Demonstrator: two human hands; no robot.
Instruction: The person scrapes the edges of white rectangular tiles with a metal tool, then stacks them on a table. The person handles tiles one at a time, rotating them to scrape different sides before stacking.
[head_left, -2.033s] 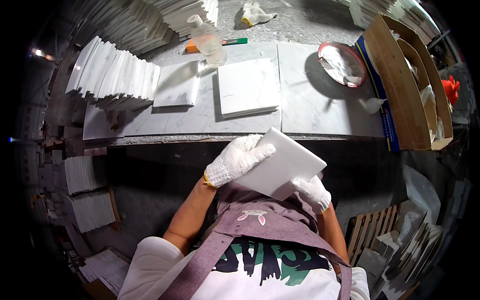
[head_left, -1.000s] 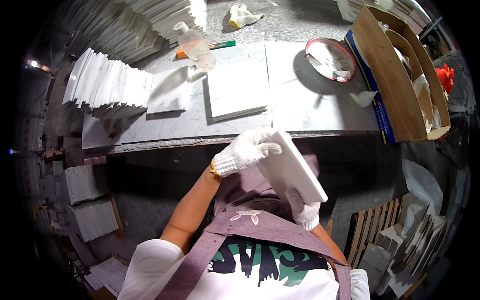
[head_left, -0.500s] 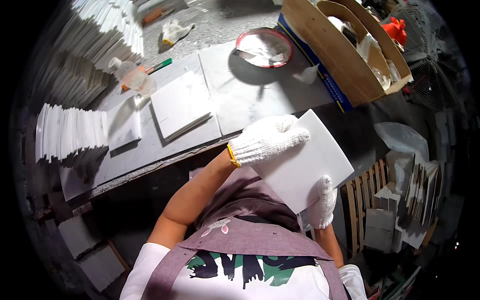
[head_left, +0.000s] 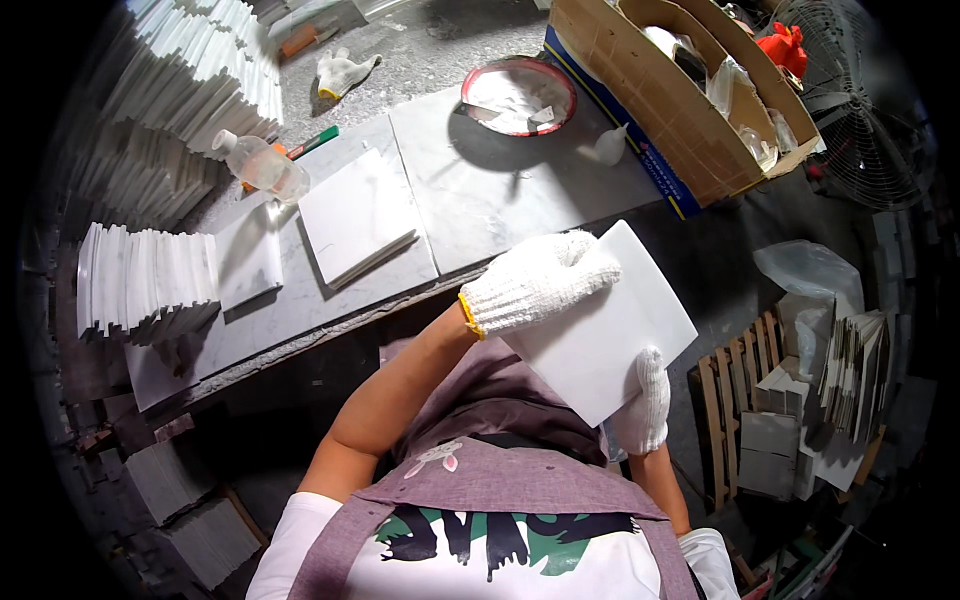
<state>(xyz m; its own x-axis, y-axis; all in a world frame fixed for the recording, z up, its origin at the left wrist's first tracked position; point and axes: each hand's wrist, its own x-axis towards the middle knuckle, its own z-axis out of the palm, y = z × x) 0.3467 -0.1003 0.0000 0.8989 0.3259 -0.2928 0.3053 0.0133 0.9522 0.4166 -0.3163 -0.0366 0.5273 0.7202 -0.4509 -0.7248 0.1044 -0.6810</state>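
Note:
A smooth white square tile is held in front of me, past the near edge of the workbench and above my apron. My left hand, in a white knitted glove with a yellow cuff edge, grips its upper left side, thumb lying over the face. On the lower right side, my gloved right hand clasps the tile with the thumb on top; its other fingers are mostly hidden underneath. A short pile of similar tiles lies on the bench, left of my left hand.
The marble-topped workbench carries a row of upright tiles, a plastic bottle, a red-rimmed bowl and a small white squeeze bulb. A cardboard box stands at far right, near a fan. Below are wooden slats.
Both hands keep their grip on the tile, whose right corner has shifted slightly left and up. The bench scene has moved a little as the view turned.

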